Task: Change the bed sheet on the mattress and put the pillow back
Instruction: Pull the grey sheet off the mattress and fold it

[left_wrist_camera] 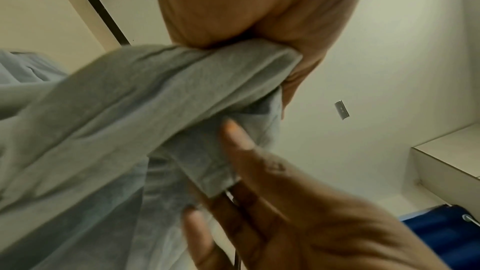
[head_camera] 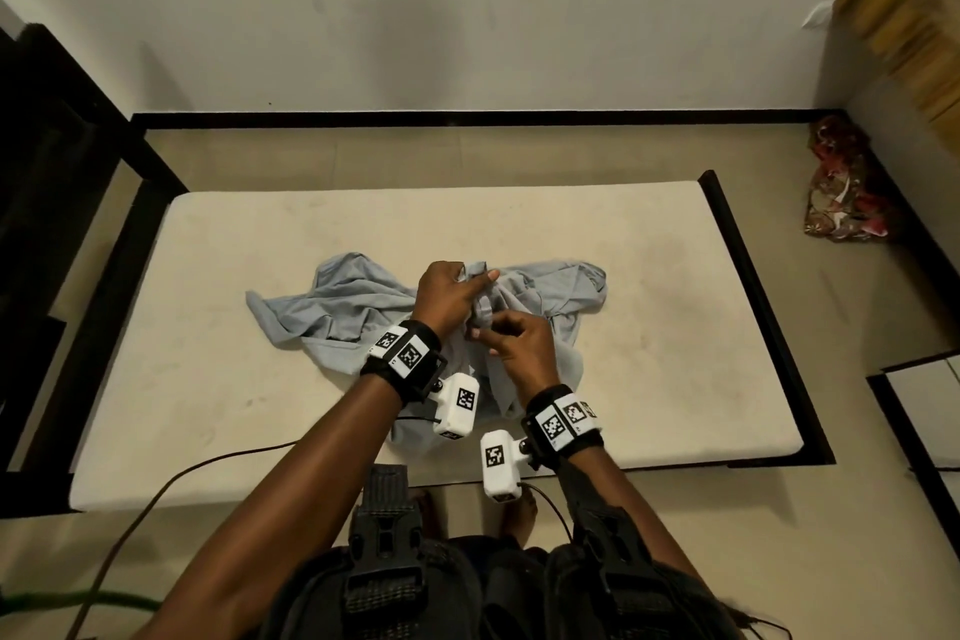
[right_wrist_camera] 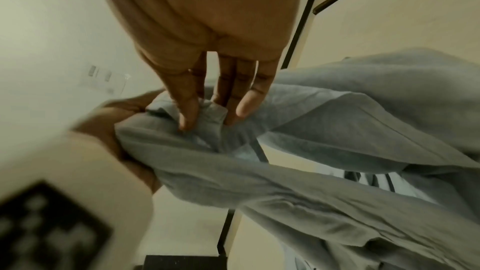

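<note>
Gripping a bunched fold of the pale blue bed sheet (head_camera: 358, 299), the left hand (head_camera: 449, 294) stood above the middle of the bare mattress (head_camera: 649, 353); its fingers (head_camera: 480, 280) were curled round the cloth, thumb against the gathered ridge, and the left wrist view showed the fold clamped between palm and fingers. The right hand (head_camera: 522, 346) sat just beside and nearer the person, touching the same ridge of fabric; its fingers (right_wrist_camera: 187, 106) ran nearly straight down into the folds, the tips pressed into a small tuck of the hem; whether they pinched it or merely pressed on it was hard to tell, the wrist view being blurred, though a pinch seemed likelier. The sheet lay crumpled on the mattress, spread to both sides of the hands, with a lifted length hanging from the fingers towards the near edge. The mattress rested in a black bed frame (head_camera: 753, 276) on the floor (head_camera: 779, 561); a red patterned cloth bundle (head_camera: 839, 192) lay on the floor by the far right corner, well apart from the hands.
</note>
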`<action>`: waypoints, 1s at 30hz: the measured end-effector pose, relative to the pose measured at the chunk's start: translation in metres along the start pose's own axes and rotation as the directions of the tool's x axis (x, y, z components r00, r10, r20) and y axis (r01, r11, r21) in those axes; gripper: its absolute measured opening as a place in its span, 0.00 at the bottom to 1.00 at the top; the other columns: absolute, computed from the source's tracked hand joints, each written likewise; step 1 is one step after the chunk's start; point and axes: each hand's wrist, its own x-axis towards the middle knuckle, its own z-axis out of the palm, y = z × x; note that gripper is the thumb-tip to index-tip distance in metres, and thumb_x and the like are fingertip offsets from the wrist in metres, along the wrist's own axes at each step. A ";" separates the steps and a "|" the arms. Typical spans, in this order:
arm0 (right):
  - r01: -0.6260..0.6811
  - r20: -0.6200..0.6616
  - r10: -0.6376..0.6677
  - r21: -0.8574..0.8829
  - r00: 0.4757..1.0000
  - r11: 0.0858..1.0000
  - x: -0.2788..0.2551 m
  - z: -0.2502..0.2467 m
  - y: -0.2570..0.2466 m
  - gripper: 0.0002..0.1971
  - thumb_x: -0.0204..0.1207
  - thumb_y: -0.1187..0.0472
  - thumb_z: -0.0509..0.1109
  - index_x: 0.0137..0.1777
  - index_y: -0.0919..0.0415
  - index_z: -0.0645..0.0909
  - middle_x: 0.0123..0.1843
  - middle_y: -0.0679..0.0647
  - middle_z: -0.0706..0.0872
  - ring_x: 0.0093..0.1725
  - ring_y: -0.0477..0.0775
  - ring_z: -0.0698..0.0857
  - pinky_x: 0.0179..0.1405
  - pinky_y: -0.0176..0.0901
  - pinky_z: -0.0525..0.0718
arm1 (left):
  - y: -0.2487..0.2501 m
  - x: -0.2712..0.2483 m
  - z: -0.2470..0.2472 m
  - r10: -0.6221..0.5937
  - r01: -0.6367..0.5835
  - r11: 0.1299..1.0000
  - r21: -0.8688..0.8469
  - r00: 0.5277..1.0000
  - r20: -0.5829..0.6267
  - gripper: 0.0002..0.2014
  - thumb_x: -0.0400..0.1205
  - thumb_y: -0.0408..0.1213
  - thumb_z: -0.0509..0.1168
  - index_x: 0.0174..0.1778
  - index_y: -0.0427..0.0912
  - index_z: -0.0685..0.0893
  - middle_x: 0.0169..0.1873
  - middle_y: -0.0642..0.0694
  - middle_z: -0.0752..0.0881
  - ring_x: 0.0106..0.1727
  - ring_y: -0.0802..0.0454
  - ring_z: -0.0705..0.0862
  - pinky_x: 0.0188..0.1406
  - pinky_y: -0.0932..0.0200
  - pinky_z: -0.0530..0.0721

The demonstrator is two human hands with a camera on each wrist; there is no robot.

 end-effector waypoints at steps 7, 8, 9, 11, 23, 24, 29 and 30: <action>0.208 -0.132 -0.195 0.087 0.972 0.974 0.007 -0.036 -0.007 0.04 0.76 0.72 0.77 0.46 0.75 0.87 0.38 0.62 0.89 0.39 0.53 0.86 0.44 0.44 0.87 | 0.004 -0.012 -0.014 -0.009 0.009 0.999 -0.033 1.000 0.006 0.27 0.76 0.56 0.77 0.22 0.46 0.73 0.22 0.48 0.70 0.28 0.52 0.69 0.32 0.55 0.66; 0.225 -0.153 -0.209 0.095 0.966 0.970 0.008 -0.039 -0.009 0.04 0.77 0.72 0.76 0.46 0.76 0.86 0.38 0.60 0.88 0.39 0.52 0.85 0.43 0.43 0.86 | 0.002 -0.014 -0.013 0.011 -0.011 0.999 -0.043 1.000 0.005 0.28 0.78 0.55 0.76 0.22 0.47 0.69 0.23 0.48 0.66 0.29 0.52 0.66 0.33 0.54 0.64; 0.238 -0.177 -0.215 0.118 0.960 0.964 0.010 -0.042 -0.011 0.04 0.78 0.72 0.74 0.47 0.76 0.85 0.38 0.58 0.87 0.39 0.50 0.84 0.43 0.41 0.85 | 0.000 -0.016 -0.013 0.032 -0.032 0.997 -0.064 0.999 -0.001 0.29 0.80 0.54 0.75 0.24 0.43 0.68 0.25 0.46 0.65 0.31 0.52 0.65 0.35 0.54 0.63; 0.253 -0.225 -0.206 0.205 0.952 0.945 0.013 -0.046 -0.018 0.02 0.80 0.73 0.72 0.50 0.73 0.83 0.40 0.53 0.87 0.41 0.47 0.84 0.45 0.38 0.84 | -0.007 -0.022 -0.015 0.063 -0.066 0.992 -0.104 0.998 -0.030 0.29 0.82 0.53 0.72 0.27 0.36 0.70 0.27 0.45 0.66 0.32 0.52 0.65 0.36 0.53 0.64; 0.319 -0.277 -0.284 0.090 0.918 0.943 0.009 -0.028 -0.024 0.03 0.74 0.71 0.80 0.43 0.71 0.89 0.37 0.50 0.92 0.38 0.46 0.87 0.45 0.39 0.86 | -0.004 -0.059 -0.022 0.269 -0.306 0.946 -0.112 0.927 -0.261 0.10 0.80 0.35 0.76 0.56 0.39 0.93 0.49 0.47 0.94 0.54 0.50 0.92 0.57 0.55 0.88; 0.322 -0.266 -0.297 0.053 0.917 0.945 0.008 -0.022 -0.022 0.04 0.73 0.70 0.81 0.46 0.70 0.91 0.41 0.55 0.93 0.41 0.49 0.89 0.47 0.40 0.87 | -0.003 -0.061 -0.022 0.286 -0.320 0.941 -0.109 0.925 -0.251 0.10 0.81 0.33 0.76 0.57 0.38 0.93 0.50 0.47 0.94 0.55 0.51 0.92 0.59 0.54 0.88; 0.366 -0.222 -0.395 -0.158 0.892 0.917 0.002 0.005 -0.015 0.03 0.72 0.67 0.82 0.45 0.63 0.93 0.39 0.51 0.93 0.39 0.44 0.91 0.44 0.38 0.88 | 0.004 -0.073 -0.016 0.313 -0.338 0.939 -0.071 0.920 -0.236 0.08 0.81 0.32 0.76 0.49 0.50 0.95 0.44 0.55 0.94 0.49 0.57 0.92 0.53 0.58 0.90; 0.374 -0.218 -0.410 -0.189 0.886 0.908 0.001 0.008 -0.015 0.02 0.73 0.66 0.81 0.45 0.62 0.93 0.39 0.51 0.93 0.40 0.44 0.91 0.44 0.39 0.88 | 0.006 -0.076 -0.014 0.317 -0.341 0.938 -0.067 0.919 -0.236 0.10 0.81 0.33 0.75 0.47 0.56 0.94 0.41 0.57 0.94 0.46 0.57 0.92 0.51 0.58 0.90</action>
